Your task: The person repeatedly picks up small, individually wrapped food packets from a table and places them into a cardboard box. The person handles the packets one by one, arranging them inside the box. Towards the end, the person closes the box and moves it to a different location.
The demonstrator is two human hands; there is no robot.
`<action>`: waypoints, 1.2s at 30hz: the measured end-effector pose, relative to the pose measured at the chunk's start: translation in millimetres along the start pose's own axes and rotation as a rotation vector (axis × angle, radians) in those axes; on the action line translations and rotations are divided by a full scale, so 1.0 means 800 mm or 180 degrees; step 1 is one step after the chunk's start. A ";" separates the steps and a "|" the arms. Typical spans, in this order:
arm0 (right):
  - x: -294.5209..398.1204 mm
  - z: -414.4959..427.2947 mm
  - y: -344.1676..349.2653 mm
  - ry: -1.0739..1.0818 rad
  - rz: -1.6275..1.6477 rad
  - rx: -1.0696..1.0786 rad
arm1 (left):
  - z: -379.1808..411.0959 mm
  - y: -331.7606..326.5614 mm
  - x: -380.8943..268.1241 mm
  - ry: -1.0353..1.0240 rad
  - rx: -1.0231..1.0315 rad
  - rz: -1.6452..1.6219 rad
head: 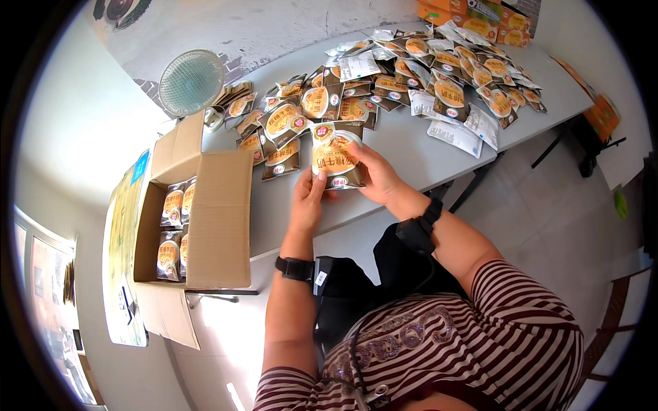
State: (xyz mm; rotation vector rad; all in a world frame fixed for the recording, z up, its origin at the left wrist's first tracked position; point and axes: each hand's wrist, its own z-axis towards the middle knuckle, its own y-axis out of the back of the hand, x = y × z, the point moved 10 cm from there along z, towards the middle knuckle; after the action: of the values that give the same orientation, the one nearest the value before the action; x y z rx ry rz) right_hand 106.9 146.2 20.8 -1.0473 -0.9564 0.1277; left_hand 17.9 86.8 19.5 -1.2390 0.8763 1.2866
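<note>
My left hand and my right hand hold one brown and orange milk pouch between them, its printed front facing up. My left thumb presses on its lower left, and my right fingers grip its right edge. Just beyond it, a large heap of similar pouches spreads over the grey table, some with their white printed backs up. To the left stands an open cardboard box, its flaps folded out, with several pouches set in rows inside.
The grey table runs from the left to the upper right. A round mesh-covered fan or heater stands at its far left. Orange printed cartons are stacked at the far right end. Left of the box lies a surface with papers.
</note>
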 end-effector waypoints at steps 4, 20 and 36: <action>0.004 -0.014 0.018 -0.0172 0.0270 -0.0356 | -0.006 0.024 -0.005 -0.0122 -0.0785 -0.0068; 0.000 -0.014 0.041 -0.0187 0.0602 -0.0592 | -0.009 0.059 0.009 -0.0331 -0.1323 -0.0221; 0.020 -0.022 0.040 0.0246 0.0828 -0.0639 | -0.006 -0.012 -0.017 -0.0318 -0.0406 0.2476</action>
State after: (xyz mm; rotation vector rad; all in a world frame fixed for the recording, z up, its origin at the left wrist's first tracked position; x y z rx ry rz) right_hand 139.6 159.7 2.6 -1.3513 -0.7710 0.2074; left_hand 26.1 80.4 33.0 -0.9347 1.2809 2.0213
